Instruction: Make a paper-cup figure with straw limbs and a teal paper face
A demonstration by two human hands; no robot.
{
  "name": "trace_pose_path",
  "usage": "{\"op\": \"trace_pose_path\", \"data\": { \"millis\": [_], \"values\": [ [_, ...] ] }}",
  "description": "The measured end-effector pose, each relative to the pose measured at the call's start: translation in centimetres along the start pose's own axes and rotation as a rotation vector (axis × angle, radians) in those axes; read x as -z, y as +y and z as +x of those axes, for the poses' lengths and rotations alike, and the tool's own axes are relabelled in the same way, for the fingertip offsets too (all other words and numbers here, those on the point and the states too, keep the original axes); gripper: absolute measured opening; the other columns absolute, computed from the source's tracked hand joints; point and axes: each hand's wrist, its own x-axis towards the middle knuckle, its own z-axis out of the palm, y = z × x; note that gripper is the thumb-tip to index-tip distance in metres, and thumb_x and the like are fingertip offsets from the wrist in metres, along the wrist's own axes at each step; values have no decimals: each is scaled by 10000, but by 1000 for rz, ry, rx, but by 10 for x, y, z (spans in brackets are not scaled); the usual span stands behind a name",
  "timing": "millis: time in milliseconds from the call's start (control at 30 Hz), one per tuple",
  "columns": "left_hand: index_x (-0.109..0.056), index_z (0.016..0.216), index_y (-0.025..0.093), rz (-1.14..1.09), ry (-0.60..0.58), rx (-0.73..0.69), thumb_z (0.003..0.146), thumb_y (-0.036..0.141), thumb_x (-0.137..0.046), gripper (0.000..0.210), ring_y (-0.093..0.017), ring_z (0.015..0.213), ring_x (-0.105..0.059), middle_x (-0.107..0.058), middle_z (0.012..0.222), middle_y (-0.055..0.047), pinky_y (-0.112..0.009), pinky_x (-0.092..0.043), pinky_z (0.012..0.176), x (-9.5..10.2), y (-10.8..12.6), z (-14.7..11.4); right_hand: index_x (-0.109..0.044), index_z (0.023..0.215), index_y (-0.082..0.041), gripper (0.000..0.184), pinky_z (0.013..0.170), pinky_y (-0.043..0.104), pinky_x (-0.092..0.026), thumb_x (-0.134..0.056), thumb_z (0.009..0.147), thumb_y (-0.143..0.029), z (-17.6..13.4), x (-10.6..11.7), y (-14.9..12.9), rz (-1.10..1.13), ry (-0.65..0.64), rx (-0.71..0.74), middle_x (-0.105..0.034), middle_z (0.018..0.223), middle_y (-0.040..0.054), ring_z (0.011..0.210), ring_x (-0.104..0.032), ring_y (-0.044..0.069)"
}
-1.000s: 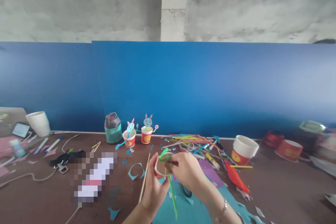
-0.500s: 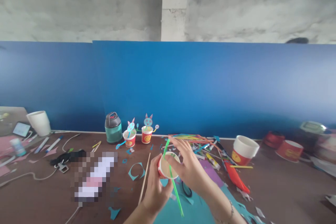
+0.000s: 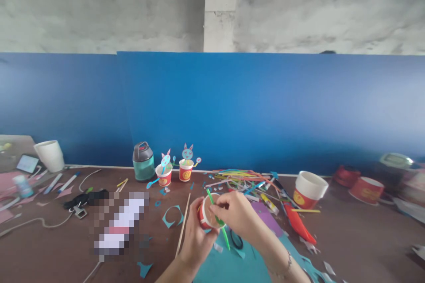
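So my left hand (image 3: 195, 235) is curled around a red-and-white paper cup (image 3: 201, 217), thumb on one side, fingers on the other, with the cup tipped so its mouth faces me. My right hand (image 3: 238, 213) is right up against it, thumb and fingers pinched on a bright green stem (image 3: 219, 221) that runs across the cup's mouth and pokes out below the rim. Can't tell if it goes through the wall.

Under my hands there's a teal sheet (image 3: 232, 267) on the brown tabletop (image 3: 159, 252), with a black loop handle (image 3: 236, 242) just below my right wrist. A thin wooden stick (image 3: 183, 225) lies just left of my left hand. Beyond my right hand there's a messy pile of colored stems (image 3: 244, 179). Farthest out, past my left hand, two cat-faced cups (image 3: 185, 172) stand beside a teal canister (image 3: 143, 168).
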Motion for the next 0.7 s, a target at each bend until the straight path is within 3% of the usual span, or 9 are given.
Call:
{"op": "trace_pose_path", "data": {
  "millis": [233,367,567,700],
  "values": [
    [-400,1204,172,63,-6,-85,672,114,-630,582,-260,1062,-560,-537,1160,-117,-408,-464,903,-2,2,0,-492,455,-163,211,534,254,-214,-489,666,-173,-10,5,-5,-305,8,55,-476,550,-10,564,-395,97],
    [-416,1183,180,57,-37,-117,677,95,-623,553,-257,1056,-557,-534,1147,-108,-414,-466,900,0,5,1,-555,553,-173,184,564,243,-248,-452,702,-141,-13,8,-9,-263,-16,98,-574,650,11,630,-475,113],
    [-394,1201,175,-53,-18,1,664,78,-572,574,-225,1018,-582,-555,1124,-90,-360,-502,845,0,5,2,-572,634,-181,212,578,237,-267,-445,804,-171,-7,6,-17,-216,100,66,-600,657,4,633,-482,115],
    [-410,1162,171,-120,-4,39,662,101,-595,538,-211,956,-601,-572,1081,-78,-339,-512,806,-3,3,2,-628,690,-181,315,649,261,-294,-368,866,-153,-9,6,-17,-302,38,101,-629,713,23,716,-525,136]
  ]
}}
